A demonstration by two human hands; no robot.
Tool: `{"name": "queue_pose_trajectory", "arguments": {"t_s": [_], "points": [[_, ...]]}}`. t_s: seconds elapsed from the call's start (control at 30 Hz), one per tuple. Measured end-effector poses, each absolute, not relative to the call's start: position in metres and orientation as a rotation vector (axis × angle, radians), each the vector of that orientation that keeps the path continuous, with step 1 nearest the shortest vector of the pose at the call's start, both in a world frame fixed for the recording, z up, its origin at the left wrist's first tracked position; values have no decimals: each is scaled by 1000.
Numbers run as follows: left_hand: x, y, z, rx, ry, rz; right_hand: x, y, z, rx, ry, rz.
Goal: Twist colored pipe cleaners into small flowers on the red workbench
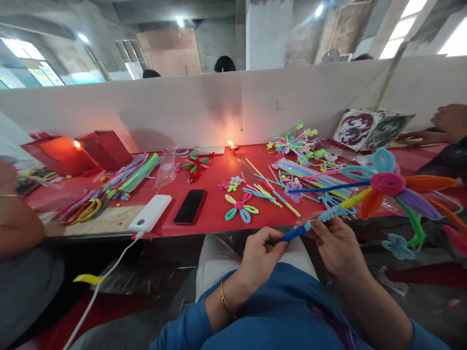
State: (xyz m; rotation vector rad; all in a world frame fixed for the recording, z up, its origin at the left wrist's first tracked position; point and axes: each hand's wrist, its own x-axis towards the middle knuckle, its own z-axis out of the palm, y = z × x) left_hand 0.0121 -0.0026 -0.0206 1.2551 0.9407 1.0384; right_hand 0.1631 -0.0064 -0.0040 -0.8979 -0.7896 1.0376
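Both hands hold a stem wrapped in fuzzy craft wire (326, 214) above my lap. My left hand (260, 255) pinches its dark blue end. My right hand (333, 243) is closed round the light blue part, farther along. Beyond my right hand the stem turns yellow and carries a large flower (387, 183) with a pink centre and blue, orange and purple petals. A green strand with a small light blue flower (398, 246) hangs below it. A dark blue strand sticks out leftward from the large flower.
On the red table (215, 194) lie a five-petal flower (240, 205), a black phone (190, 206), a white power bank (150, 213), scissors (89, 210) and craft-wire bundles. A lit candle (232, 149) stands at the back. Other people's arms show at both sides.
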Motion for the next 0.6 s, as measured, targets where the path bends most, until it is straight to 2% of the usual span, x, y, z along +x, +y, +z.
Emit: {"name": "queue_pose_trajectory", "arguments": {"t_s": [0.23, 0.4, 0.6], "points": [[7, 3, -15, 1034, 774, 993, 164, -4, -3, -869, -778, 1038], [9, 3, -8, 1039, 743, 792, 164, -5, -3, -888, -791, 1072], [11, 0, -7, 1095, 807, 840, 163, -7, -10, -918, -819, 1066]]}}
